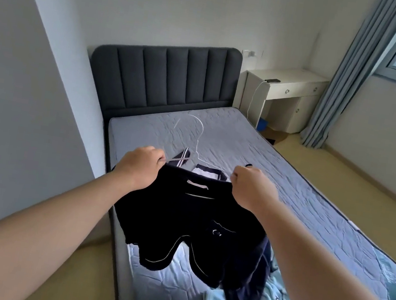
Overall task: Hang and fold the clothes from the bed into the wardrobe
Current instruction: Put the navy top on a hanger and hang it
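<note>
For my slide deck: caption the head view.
Left hand and right hand hold a black white-piped garment and thin white wire hanger above the grey quilted mattress.

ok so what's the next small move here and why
Probably lower the black garment flat onto the mattress, ready to fold or take the hanger: left hand and right hand each grip its top edge, and it hangs between them.
</note>
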`<state>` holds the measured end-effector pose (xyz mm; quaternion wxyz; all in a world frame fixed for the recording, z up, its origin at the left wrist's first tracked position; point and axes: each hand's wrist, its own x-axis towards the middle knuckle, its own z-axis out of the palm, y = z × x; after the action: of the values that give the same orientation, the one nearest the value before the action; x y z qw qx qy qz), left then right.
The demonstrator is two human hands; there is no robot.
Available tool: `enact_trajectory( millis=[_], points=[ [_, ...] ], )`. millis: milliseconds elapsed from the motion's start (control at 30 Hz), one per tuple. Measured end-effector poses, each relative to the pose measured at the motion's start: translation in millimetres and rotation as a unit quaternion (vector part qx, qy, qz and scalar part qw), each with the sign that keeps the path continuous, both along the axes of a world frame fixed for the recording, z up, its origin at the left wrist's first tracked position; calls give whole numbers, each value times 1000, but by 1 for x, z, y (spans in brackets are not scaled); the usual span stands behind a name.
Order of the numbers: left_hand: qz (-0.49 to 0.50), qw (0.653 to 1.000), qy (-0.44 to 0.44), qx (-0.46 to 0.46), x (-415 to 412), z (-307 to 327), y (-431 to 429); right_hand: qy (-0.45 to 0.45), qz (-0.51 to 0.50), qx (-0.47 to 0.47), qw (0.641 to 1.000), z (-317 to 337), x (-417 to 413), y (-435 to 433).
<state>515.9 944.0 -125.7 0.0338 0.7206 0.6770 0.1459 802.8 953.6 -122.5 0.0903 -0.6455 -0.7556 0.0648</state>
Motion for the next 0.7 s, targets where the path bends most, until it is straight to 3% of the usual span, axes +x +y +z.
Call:
enact_trajectory(
  millis=[100,167,233,267,367,500,700],
  points=[
    [23,999,-8,38,-5,11,-21,34,39,44,998,8,-6,-4],
    [48,987,-24,148,-6,24,-37,84,68,132,985,14,-16,-9],
    [85,973,13,212,-12,36,-59,106,100,181,973,21,-32,-16],
    [99,976,43,188,-16,39,-72,92,126,152,976,25,-44,-21],
    [143,987,78,-7,-34,34,-120,17,207,22,978,26,-81,-42],
    [216,972,39,79,-68,24,-192,55,263,34,962,25,-123,-77],
    [270,961,33,54,-125,16,-271,9,341,3,940,27,-190,-138]
  ],
)
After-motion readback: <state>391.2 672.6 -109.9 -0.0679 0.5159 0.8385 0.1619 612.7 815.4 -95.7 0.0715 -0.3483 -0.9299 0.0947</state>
